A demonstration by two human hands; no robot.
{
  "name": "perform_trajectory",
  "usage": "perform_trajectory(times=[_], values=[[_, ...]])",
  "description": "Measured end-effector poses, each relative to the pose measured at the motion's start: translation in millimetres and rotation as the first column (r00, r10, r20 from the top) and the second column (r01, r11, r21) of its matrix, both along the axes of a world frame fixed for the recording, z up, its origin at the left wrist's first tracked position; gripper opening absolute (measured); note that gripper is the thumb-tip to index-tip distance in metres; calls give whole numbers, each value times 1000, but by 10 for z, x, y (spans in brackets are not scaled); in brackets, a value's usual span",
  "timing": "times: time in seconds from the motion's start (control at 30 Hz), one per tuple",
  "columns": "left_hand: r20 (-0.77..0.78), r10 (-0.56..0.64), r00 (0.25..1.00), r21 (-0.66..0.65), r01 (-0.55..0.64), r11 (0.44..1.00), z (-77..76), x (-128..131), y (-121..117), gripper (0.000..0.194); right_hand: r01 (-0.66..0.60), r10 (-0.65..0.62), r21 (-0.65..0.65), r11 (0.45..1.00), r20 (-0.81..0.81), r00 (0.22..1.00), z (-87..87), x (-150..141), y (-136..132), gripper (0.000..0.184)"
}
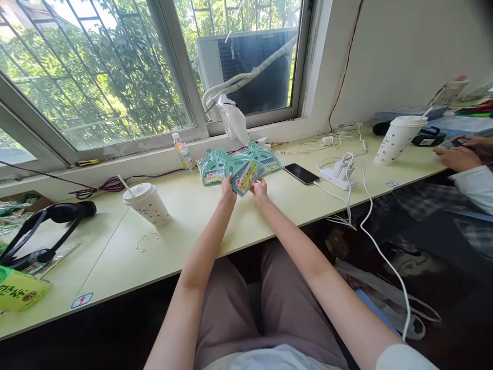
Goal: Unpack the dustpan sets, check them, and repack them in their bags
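Between both hands (228, 189), the packet's (235, 167) label (248, 176) is illegible.

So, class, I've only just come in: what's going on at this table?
Someone seated at the table holds a green packaged item in both hands, the left hand and right hand at its near edge. Similar green packages lie just beyond it. A phone rests to the right, and a lidded cup stands to the left. Farther right, another person's hands hold a small object.
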State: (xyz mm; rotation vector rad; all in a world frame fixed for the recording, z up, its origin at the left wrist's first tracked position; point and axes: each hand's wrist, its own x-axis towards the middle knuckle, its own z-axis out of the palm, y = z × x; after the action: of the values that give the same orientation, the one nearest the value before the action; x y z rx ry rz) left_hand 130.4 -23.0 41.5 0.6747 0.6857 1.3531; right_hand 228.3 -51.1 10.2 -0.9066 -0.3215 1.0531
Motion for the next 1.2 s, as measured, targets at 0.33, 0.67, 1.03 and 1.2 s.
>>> perform_trajectory(times=[0.33,0.67,1.03,1.2], values=[[-306,-133,943,86,167,982,-86,-337,-167,31,-35,36,45,998,-28,999,-13,-59,-64,28],[-408,-82,909,132,148,980,-285,-419,-197,28,-163,156,74,984,95,983,-85,-81,1,34],[-465,-61,883,154,149,977,-286,-405,-275,36,-139,137,6,990,137,981,-113,-92,5,47],[-421,-22,907,158,98,983,-285,-376,-278,34,-171,169,10,985,116,979,-92,-92,1,44]])
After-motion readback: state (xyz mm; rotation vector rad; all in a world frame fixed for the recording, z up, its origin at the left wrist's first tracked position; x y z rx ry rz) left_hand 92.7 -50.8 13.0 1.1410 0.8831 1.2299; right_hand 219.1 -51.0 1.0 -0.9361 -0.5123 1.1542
